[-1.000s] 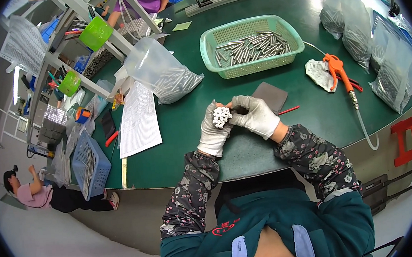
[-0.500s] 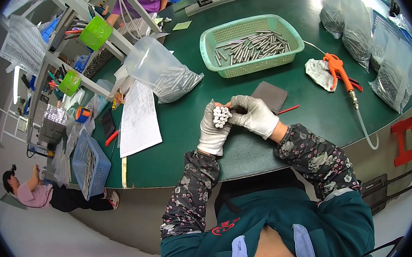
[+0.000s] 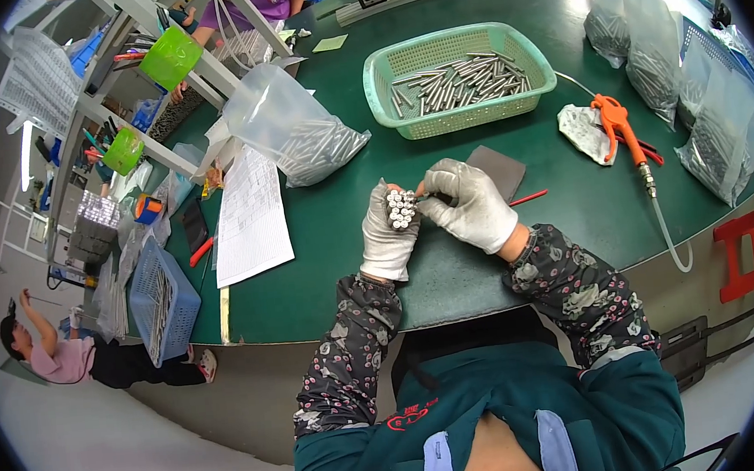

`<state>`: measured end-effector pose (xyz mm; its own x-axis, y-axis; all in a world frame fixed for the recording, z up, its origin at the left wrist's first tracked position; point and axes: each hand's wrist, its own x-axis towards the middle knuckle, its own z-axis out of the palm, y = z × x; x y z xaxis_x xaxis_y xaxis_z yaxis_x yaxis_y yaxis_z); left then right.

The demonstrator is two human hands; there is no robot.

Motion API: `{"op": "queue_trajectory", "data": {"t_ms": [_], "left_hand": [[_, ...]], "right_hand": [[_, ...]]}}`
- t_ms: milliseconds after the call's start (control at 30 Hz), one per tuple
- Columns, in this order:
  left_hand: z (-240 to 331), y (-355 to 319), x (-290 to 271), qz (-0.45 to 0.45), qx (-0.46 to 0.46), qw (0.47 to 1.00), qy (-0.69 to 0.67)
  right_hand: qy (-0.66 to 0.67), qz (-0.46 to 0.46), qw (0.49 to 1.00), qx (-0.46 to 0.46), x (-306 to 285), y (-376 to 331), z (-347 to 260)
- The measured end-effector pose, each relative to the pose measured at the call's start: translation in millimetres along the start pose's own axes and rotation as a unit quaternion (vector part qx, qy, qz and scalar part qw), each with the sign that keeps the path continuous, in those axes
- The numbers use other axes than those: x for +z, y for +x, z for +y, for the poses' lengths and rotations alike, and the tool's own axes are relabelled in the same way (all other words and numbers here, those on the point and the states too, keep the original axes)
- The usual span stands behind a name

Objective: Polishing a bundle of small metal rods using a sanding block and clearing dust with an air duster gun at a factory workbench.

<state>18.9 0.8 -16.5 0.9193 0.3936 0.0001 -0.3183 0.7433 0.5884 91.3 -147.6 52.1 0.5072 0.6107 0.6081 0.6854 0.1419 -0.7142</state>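
Near the middle of the frame, the left hand (image 3: pixel 387 242), in a white glove, holds a bundle of short metal rods (image 3: pixel 402 208), its fingers wrapped around them and the round ends facing the camera. The right hand (image 3: pixel 473 209), gloved too, is just to the right of the bundle, thumb and forefinger drawn close together at its edge; whether they grip a single rod I cannot tell. Both hands are above the near part of a green table (image 3: pixel 328 235). Above them, in the upper middle of the frame, a pale green basket (image 3: pixel 466 124) holds a loose pile of similar rods (image 3: pixel 476 81). Just beyond the right hand lie a flat grey pad (image 3: pixel 499 171) and a thin red stick (image 3: pixel 529 197). To the upper left of the hands, a clear plastic bag (image 3: pixel 320 147) of metal pieces rests partly over a printed paper sheet (image 3: pixel 252 224). Right of centre, an orange air gun (image 3: pixel 615 120) lies against a white cloth (image 3: pixel 581 133), and more filled bags (image 3: pixel 654 60) stand along the upper right. A blue basket (image 3: pixel 166 299) is at the left, near a person in pink (image 3: pixel 63 360).
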Motion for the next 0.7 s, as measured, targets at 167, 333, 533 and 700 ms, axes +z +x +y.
{"op": "queue_trajectory", "data": {"t_ms": [167,333,533,700], "left_hand": [[-10.1,4.7,-27.8,-0.016,0.234,0.807,0.543],[-8.2,2.2,-14.8,-0.037,0.238,0.793,0.560],[-6.5,-2.2,-11.5,-0.048,0.193,0.879,0.434],[2.5,-6.5,17.8,0.022,-0.003,0.994,0.105]], "right_hand": [[-0.059,0.009,0.993,-0.100,-0.2,5.6,-5.6],[-0.102,-0.004,0.989,-0.103,-0.4,4.6,-3.4],[-0.109,-0.010,0.989,-0.099,1.2,5.9,-8.3],[-0.150,-0.018,0.985,-0.084,-2.1,2.6,-5.5]]}}
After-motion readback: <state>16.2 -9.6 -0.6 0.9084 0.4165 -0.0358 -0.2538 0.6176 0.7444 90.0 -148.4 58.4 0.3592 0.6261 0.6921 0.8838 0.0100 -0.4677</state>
